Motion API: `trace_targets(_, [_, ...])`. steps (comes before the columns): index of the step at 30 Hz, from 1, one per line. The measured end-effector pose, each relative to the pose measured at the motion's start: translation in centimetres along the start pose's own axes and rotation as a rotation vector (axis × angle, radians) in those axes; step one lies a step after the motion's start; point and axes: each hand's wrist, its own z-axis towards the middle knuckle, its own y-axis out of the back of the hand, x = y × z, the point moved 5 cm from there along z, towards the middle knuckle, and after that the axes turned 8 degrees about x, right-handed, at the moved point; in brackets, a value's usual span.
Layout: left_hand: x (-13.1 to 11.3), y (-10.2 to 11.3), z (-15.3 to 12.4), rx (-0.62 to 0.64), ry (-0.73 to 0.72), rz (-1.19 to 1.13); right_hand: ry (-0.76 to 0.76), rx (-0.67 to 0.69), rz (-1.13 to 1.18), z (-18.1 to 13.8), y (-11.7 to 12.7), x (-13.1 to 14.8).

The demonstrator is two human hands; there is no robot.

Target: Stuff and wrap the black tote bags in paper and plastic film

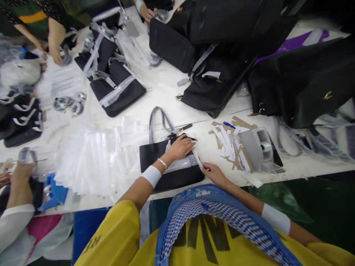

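Note:
A black handbag (172, 179) lies in front of me at the table's near edge. Its wrapped handle loop (159, 112) stretches away from me, and clear plastic film crosses its front. My left hand (181, 148) is closed over the bag's top edge, beside a black strap (185, 128) with a gold-coloured buckle. A narrow white strip (197, 157) runs from near the left fingers down the bag's right side. At its lower end, my right hand (215, 174) pinches the strip between thumb and fingers. What lies under my left palm is hidden.
White plastic sheets (94, 159) spread to the left. A tape dispenser (256, 147) stands at right beside paper strips (234, 142); a blue dispenser (55, 192) is at lower left. More black bags (119, 88) lie beyond. Co-workers' hands (57, 55) are busy at upper left, top and far left.

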Motion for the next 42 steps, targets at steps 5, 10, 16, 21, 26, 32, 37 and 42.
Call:
trace_targets(5, [2.2,-0.3,3.3,0.161,-0.258,0.075,0.001,-0.048,-0.027,1.3,0.2,1.2])
trace_targets(10, [2.4,-1.2,3.9,0.202,-0.251,0.122,0.054,-0.025,-0.089,1.6,0.1,1.5])
trace_targets(16, [2.7,-0.8,3.8,0.228,-0.16,0.195,0.125,0.02,-0.236,0.7,1.3,1.7])
trace_targets(21, [3.1,0.3,3.2,0.192,-0.091,0.188,0.241,0.131,-0.493,-1.4,2.7,2.7])
trace_targets(26, [2.5,0.2,2.7,0.144,-0.079,0.16,0.273,0.197,-0.595,-2.5,3.9,3.2])
trace_targets(32, [1.2,-0.8,2.1,0.01,-0.045,0.057,0.311,-0.104,-0.449,-1.2,2.5,2.8])
trace_targets(37, [0.9,-1.3,1.4,-0.087,0.005,-0.025,0.263,-0.309,-0.139,0.3,1.0,1.5])
trace_targets(42, [1.0,-1.1,1.5,-0.112,0.023,-0.06,0.041,-0.466,0.13,-1.3,1.3,-0.9])
